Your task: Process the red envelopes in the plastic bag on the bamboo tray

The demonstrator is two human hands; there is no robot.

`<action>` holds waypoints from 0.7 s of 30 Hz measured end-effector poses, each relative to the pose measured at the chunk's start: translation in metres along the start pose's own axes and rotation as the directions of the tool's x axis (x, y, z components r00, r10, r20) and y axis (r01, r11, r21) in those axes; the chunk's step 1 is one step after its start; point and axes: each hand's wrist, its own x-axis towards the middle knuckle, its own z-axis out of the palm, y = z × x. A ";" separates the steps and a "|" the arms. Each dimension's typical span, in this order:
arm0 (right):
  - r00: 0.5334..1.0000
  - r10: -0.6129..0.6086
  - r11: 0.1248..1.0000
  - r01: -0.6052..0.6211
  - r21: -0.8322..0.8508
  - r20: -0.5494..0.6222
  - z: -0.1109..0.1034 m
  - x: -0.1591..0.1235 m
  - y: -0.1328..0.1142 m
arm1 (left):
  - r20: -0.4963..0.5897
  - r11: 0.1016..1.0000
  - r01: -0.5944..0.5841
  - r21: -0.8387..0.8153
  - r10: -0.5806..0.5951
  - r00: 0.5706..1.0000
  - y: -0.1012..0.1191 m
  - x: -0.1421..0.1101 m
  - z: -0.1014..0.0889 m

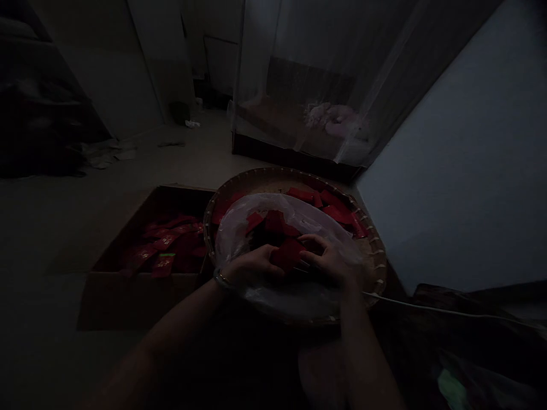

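In dim light, my left hand (254, 263) and my right hand (328, 259) meet over the mouth of a clear plastic bag (233, 219). Between them is a dark red packet (288, 254), gripped by its left and right edges. A bracelet circles my left wrist. More red packets (277, 222) show inside the bag behind my fingers. The bag rests in a wide round woven tray (252, 181), where other red packets (337, 213) lie along the far right side. Fine detail on the packets is lost in the dark.
Left of the tray, a cardboard box (123, 299) holds many red packets (164, 244). A thin pale cord (427, 304) runs off to the right. Beyond the tray stands a bed-like frame (294, 154) behind a sheer net. A pale wall (461, 171) rises at right.
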 end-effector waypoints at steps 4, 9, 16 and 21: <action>0.999 -0.037 0.995 0.039 -0.092 0.024 -0.004 0.000 0.003 | 0.013 0.999 -0.042 0.015 0.042 0.999 -0.004 0.003 -0.002; 0.998 -0.047 0.982 0.054 -0.181 0.041 -0.003 0.002 0.009 | 0.039 0.998 -0.055 0.004 0.055 0.998 -0.005 0.004 -0.003; 0.989 -0.130 0.980 0.139 -0.142 0.067 -0.010 -0.002 0.003 | 0.023 0.999 0.004 -0.032 -0.003 1.000 -0.005 0.007 -0.006; 0.988 -0.151 0.983 0.146 -0.115 -0.034 -0.007 -0.001 0.009 | -0.024 1.000 -0.007 0.006 0.007 1.000 -0.008 0.008 -0.008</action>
